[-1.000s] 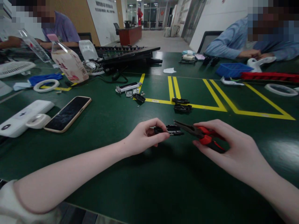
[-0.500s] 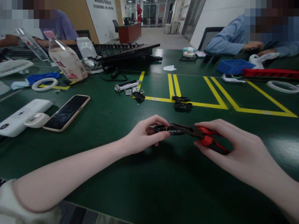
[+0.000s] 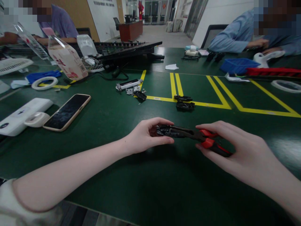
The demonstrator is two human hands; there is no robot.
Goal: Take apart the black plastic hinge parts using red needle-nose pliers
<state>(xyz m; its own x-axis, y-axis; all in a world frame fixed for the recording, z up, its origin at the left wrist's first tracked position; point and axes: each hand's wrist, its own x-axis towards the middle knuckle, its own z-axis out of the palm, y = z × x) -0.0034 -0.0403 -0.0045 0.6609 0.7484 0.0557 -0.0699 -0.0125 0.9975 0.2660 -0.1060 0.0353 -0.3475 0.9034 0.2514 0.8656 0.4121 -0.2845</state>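
Red-and-black long-nose pliers (image 3: 207, 139) lie in my right hand (image 3: 244, 150), its fingers and thumb closed around the handles. The jaws point left and meet a small black plastic part (image 3: 172, 131) with metal bits on it. My left hand (image 3: 148, 135) holds this part at its left end, index finger above and thumb below. The fingers partly hide that end. Both hands are a little above the green table. Farther out lie two similar black parts (image 3: 184, 102), and to their left a small black piece (image 3: 140, 95) beside a white-and-black bar (image 3: 129, 84).
On the left are a phone (image 3: 68, 112), a white power bank (image 3: 23, 116), a tape roll (image 3: 44, 83) and a tilted bottle (image 3: 67, 59). Yellow tape (image 3: 204, 104) marks the table (image 3: 117, 191). A blue bin (image 3: 238, 66) stands at right; two people sit opposite.
My left thumb and index finger have spread slightly, so more of the black part shows between them. The right hand and pliers have barely moved. The view has shifted slightly.
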